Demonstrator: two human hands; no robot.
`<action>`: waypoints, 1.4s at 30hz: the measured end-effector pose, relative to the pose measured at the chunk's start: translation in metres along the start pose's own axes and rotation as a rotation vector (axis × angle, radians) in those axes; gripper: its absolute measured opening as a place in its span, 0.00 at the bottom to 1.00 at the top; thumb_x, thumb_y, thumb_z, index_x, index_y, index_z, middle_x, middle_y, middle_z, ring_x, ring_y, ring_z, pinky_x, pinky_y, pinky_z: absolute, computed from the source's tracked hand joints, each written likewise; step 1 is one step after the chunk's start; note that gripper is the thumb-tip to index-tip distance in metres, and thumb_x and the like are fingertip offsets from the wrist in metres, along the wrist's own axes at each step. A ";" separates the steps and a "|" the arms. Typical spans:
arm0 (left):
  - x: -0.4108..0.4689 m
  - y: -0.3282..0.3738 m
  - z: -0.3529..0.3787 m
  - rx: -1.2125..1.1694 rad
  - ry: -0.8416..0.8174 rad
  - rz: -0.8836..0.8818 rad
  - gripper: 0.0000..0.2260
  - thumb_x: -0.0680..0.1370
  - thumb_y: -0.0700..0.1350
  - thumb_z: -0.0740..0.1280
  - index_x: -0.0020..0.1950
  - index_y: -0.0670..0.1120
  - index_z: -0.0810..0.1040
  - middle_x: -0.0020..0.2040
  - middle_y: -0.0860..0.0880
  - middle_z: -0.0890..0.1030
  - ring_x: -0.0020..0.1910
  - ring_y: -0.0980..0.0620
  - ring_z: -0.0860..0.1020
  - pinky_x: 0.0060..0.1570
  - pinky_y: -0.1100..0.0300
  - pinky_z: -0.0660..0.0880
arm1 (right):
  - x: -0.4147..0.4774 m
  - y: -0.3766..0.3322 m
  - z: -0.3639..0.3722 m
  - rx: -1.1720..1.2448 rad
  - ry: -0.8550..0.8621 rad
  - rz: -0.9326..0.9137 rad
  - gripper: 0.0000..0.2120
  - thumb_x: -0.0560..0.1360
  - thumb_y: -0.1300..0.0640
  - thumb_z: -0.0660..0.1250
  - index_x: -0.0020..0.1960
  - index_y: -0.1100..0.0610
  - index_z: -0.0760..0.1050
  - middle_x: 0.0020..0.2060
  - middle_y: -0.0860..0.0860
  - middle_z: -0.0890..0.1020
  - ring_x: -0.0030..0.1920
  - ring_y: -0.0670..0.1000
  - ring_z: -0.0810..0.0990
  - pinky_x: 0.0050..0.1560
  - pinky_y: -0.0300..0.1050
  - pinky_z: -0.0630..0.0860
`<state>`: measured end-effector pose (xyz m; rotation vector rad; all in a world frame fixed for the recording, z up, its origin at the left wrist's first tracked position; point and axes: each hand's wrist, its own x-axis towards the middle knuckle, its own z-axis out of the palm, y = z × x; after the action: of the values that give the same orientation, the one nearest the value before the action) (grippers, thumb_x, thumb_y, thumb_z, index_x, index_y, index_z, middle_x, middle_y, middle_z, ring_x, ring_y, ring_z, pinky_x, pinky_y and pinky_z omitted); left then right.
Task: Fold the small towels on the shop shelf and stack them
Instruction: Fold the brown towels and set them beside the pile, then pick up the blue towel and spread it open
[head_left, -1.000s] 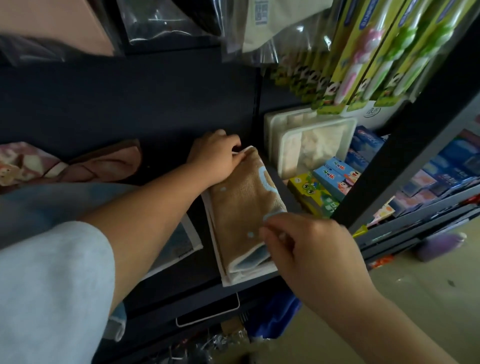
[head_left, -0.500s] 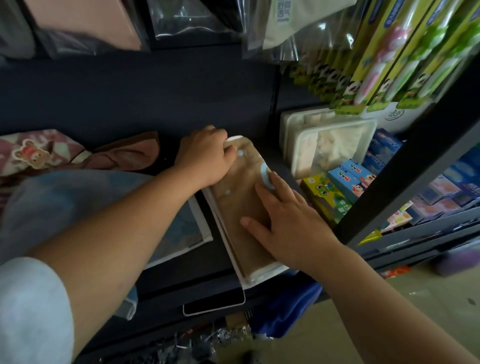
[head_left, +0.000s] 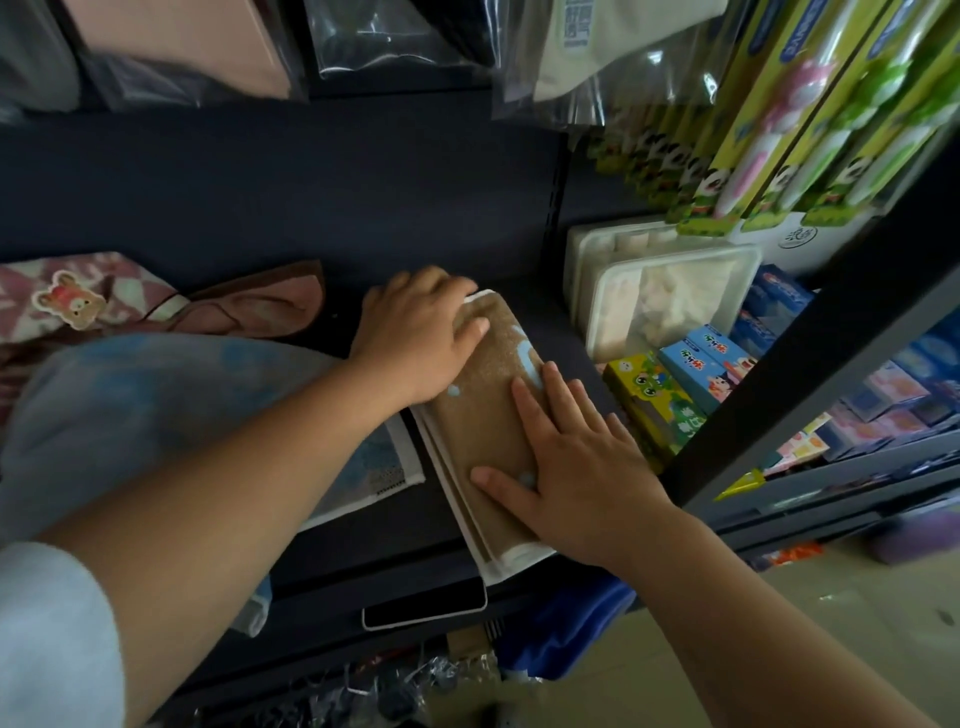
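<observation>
While pressed flat under both palms, lies lengthwise on the dark shop shelf (head_left: 322, 208): a folded brown terry towel with pale blue spots (head_left: 485, 415), topmost on a small stack of folded white-edged towels (head_left: 470, 525) whose near end reaches the shelf's front lip. At the far end, left hand (head_left: 415, 338), fingers curled over the towel's far fold, grip loose and open, holding nothing. At the near right side, right hand (head_left: 582, 467), fingers spread wide and laid flat on the brown cloth, thumb pointing left across it, nothing clasped. Just left of the stack, partly hidden by the left forearm: a flat pale blue patterned cloth with a white border (head_left: 379, 467). Farther left, against the shelf's back: a crumpled pink-and-brown cloth (head_left: 249, 306). Right of the stack, beyond the shelf divider: a white lidded plastic box (head_left: 670, 296) and small colourful cartoon cartons (head_left: 691, 379).
</observation>
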<state>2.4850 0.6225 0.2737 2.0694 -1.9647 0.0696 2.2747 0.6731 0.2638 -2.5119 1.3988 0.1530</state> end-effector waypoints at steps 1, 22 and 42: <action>-0.004 0.005 0.000 -0.007 -0.082 0.022 0.25 0.82 0.62 0.54 0.78 0.56 0.63 0.78 0.50 0.64 0.77 0.45 0.61 0.73 0.42 0.59 | 0.000 0.000 -0.001 -0.028 0.005 -0.008 0.46 0.73 0.22 0.42 0.81 0.45 0.33 0.80 0.50 0.31 0.80 0.56 0.35 0.79 0.61 0.42; -0.058 -0.053 -0.049 0.014 -0.069 -0.183 0.26 0.80 0.62 0.61 0.76 0.54 0.68 0.77 0.49 0.67 0.76 0.45 0.63 0.74 0.46 0.60 | 0.031 -0.025 -0.041 -0.103 0.065 -0.163 0.38 0.76 0.31 0.55 0.80 0.45 0.51 0.81 0.51 0.52 0.81 0.57 0.47 0.77 0.67 0.53; -0.260 -0.135 -0.056 -0.032 0.109 -0.264 0.33 0.72 0.50 0.72 0.76 0.49 0.69 0.73 0.47 0.72 0.70 0.44 0.71 0.68 0.45 0.71 | 0.062 -0.115 -0.009 -0.263 0.073 -0.561 0.19 0.79 0.45 0.61 0.69 0.41 0.71 0.63 0.49 0.79 0.59 0.55 0.80 0.55 0.49 0.78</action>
<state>2.6080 0.8923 0.2444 2.2338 -1.6059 0.0930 2.4047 0.6777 0.2794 -3.0433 0.6798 0.1415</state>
